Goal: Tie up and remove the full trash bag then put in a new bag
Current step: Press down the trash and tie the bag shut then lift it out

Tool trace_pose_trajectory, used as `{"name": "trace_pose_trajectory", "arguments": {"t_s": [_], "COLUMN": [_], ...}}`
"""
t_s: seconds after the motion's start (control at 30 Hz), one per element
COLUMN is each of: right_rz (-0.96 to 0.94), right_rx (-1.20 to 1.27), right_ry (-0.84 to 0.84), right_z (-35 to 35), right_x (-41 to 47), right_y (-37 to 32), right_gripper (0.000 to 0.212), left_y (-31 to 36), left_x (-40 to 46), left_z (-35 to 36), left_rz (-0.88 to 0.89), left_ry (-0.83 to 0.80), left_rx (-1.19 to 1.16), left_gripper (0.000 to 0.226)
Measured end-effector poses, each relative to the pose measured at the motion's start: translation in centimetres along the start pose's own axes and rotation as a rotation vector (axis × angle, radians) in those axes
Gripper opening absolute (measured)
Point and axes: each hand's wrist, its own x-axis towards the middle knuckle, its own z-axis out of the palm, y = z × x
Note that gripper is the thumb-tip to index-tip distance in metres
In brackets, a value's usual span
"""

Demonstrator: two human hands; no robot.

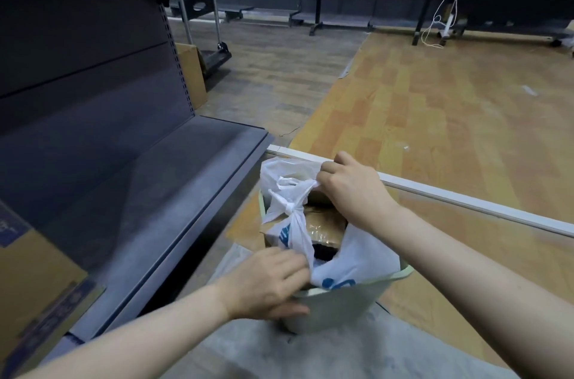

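A pale green trash bin point(348, 294) stands on the floor at the bottom centre. Inside it sits a full white plastic bag point(357, 257) with blue print, holding brown cardboard pieces point(326, 226). A knot point(290, 207) joins two of the bag's handles above the load. My right hand point(354, 189) pinches the far handle of the bag near the bin's back rim. My left hand point(273, 282) lies on the near rim, its fingers gripping the near strand of the bag.
A dark grey metal shelf unit point(130, 180) runs along the left, close to the bin. A cardboard box point(28, 279) sits on it at the lower left. A white strip point(450, 195) crosses the wooden floor behind the bin. More shelving and cables stand at the back.
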Motion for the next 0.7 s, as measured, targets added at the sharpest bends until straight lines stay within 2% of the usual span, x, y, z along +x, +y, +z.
{"name": "trace_pose_trajectory", "arguments": {"t_s": [0.13, 0.23, 0.33, 0.4, 0.47, 0.6, 0.7], "right_rz": [0.066, 0.124, 0.218, 0.287, 0.305, 0.309, 0.291], "right_rx": [0.066, 0.085, 0.092, 0.121, 0.130, 0.178, 0.211], "right_ry": [0.091, 0.136, 0.109, 0.056, 0.080, 0.058, 0.061], "right_z": [0.1, -0.4, -1.3, -1.7, -2.2, -1.8, -2.3], "right_x": [0.3, 0.7, 1.4, 2.0, 2.3, 2.3, 2.4], "right_y": [0.7, 1.5, 2.6, 3.4, 3.8, 3.6, 3.6], "right_gripper": [0.066, 0.064, 0.049, 0.037, 0.038, 0.047, 0.038], "left_y": [0.4, 0.6, -0.1, -0.6, -0.9, -1.9, -2.6], "left_x": [-1.2, -0.4, 0.6, 0.5, 0.2, 0.0, 0.6], "left_z": [1.7, 2.1, 1.4, 1.7, 1.9, 1.9, 1.2], "left_rz": [-0.253, -0.211, -0.219, -0.223, -0.211, -0.226, -0.238], "left_ry": [0.123, 0.164, 0.239, 0.233, 0.193, 0.118, 0.093], "left_rx": [-0.066, -0.096, -0.088, -0.061, -0.069, -0.138, -0.201], "left_gripper": [0.026, 0.031, 0.025, 0.014, 0.013, 0.029, 0.017]}}
